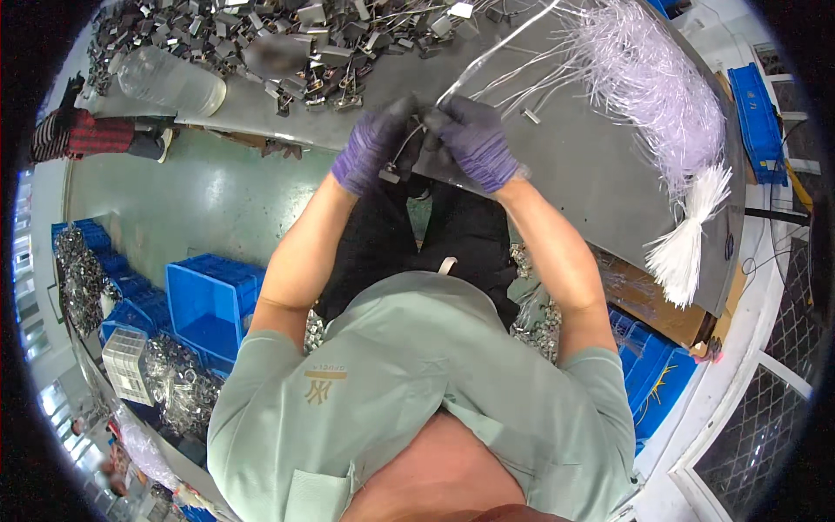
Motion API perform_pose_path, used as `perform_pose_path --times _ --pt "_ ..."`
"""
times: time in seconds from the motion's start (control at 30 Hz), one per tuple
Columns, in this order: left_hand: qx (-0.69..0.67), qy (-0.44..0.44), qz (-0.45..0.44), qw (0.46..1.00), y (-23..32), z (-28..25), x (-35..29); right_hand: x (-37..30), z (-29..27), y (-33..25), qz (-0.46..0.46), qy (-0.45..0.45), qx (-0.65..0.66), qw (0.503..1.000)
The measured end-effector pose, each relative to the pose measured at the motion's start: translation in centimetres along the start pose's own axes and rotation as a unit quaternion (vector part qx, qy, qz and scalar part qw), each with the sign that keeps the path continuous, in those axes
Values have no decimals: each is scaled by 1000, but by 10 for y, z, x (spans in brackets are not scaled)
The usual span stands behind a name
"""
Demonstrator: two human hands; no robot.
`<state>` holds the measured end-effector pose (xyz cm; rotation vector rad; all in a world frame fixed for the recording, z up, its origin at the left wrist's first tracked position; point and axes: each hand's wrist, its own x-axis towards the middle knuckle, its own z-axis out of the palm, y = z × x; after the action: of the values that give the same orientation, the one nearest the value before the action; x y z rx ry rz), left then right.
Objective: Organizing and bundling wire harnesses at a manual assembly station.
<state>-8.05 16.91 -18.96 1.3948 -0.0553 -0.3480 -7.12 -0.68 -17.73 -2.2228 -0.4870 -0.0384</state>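
My left hand (370, 152), in a purple and dark glove, is closed near the table's front edge. My right hand (477, 143), gloved alike, is closed just to its right, the fingertips of both nearly meeting. A thin white wire (494, 54) runs from the far side of the table into my right fingers. Between the hands a short stretch of wire shows. A small silver metal piece (389, 177) hangs on a wire below my left fingers. The fingertips are dark and partly hide what they pinch.
Many small metal pieces (217, 43) lie heaped at the far left, beside a clear plastic bottle (170, 81). A bundle of pale wires (652, 83) and white ties (687, 244) lie on the right of the dark table (600, 187). Blue crates (213, 296) stand on the floor.
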Motion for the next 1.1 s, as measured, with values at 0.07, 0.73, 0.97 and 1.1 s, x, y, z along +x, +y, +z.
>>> perform_pose_path --times 0.07,0.73,0.97,1.1 --pt "119 -36 71 990 11 7 12 0 -17 16 -143 13 -209 967" --pt "614 38 185 766 -10 7 144 -125 -43 153 -55 244 -444 861" --pt "324 8 76 943 -16 -45 24 -99 -23 146 187 174 -60 965" --pt "160 64 48 984 -28 -58 -45 -48 -2 89 249 131 366 887"
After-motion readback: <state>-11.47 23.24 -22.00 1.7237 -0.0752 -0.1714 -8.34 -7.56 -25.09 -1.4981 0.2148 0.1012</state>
